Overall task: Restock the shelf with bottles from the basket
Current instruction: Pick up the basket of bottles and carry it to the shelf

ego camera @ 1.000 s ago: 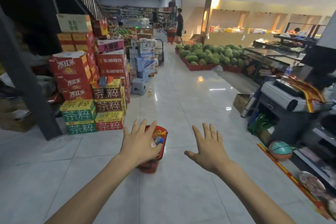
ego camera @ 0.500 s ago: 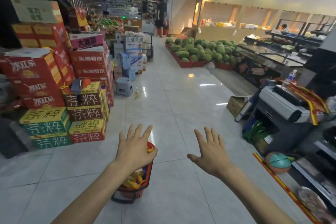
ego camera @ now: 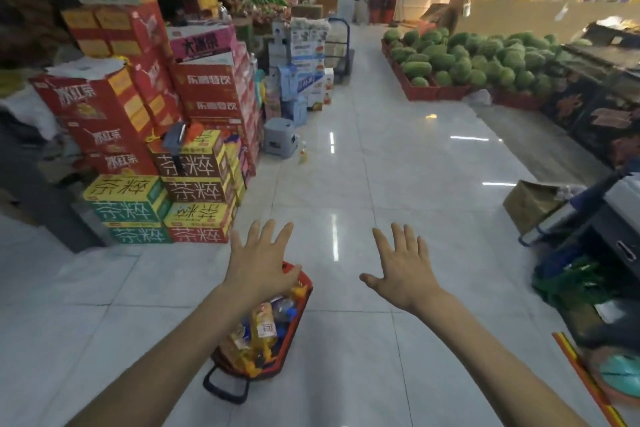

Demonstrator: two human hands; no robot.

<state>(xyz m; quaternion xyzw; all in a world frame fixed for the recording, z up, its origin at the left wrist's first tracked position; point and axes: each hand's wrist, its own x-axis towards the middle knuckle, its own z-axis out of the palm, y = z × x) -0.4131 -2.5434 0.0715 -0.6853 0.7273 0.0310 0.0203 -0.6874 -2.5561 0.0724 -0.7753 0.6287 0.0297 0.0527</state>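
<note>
Left hand (ego camera: 259, 267) and right hand (ego camera: 403, 270) are both spread and empty, the left above the red basket (ego camera: 300, 302) of bottles (ego camera: 263, 326), near cartons (ego camera: 197, 191) printed 茶粹 and 东鹏特饮.

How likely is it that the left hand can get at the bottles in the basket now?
Probably yes: the left hand is open above the red basket, the bottles lie uncovered inside, and its black handle hangs down at the near end.

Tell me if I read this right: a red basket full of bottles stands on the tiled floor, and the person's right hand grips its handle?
Not quite. In the head view the red basket full of bottles stands on the tiled floor, but the right hand grips nothing: it hovers open, fingers spread, clear of the basket.
</note>
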